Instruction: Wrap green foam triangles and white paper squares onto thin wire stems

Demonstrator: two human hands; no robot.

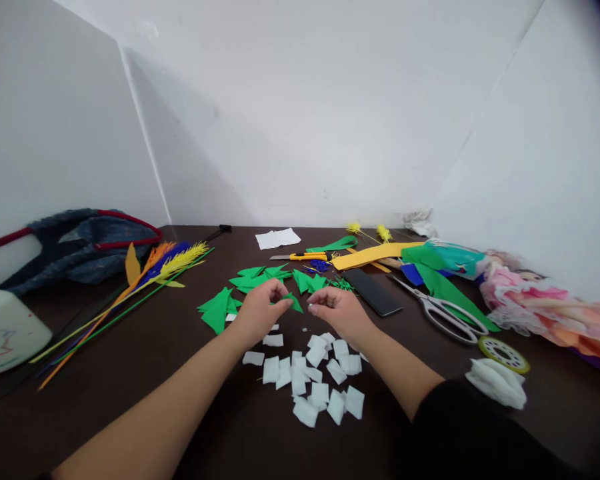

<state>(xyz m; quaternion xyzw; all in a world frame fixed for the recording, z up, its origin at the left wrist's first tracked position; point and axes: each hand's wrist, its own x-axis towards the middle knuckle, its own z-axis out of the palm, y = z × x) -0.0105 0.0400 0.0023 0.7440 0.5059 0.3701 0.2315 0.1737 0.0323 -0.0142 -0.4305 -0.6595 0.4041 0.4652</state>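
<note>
My left hand (263, 307) is closed in a pinch on a pointed green paper piece (295, 304). Just to its right, my right hand (341, 310) has thumb and fingers drawn together; a tiny white bit shows at the tips, too small to name. More green paper pieces (215, 313) lie beside and behind my left hand. Between my forearms, many small white tissue-like squares (318, 393) are scattered on the dark table (240, 427), some overlapping.
Behind my hands lie a yellow cutter knife (307, 256) and a white sheet (279, 239). To the right are a black phone-like slab (375, 293), scissors (447, 317), a tape roll (504, 353) and a doll (520, 287). Feathery coloured stems (125, 293) and a white bottle (10, 330) stand left.
</note>
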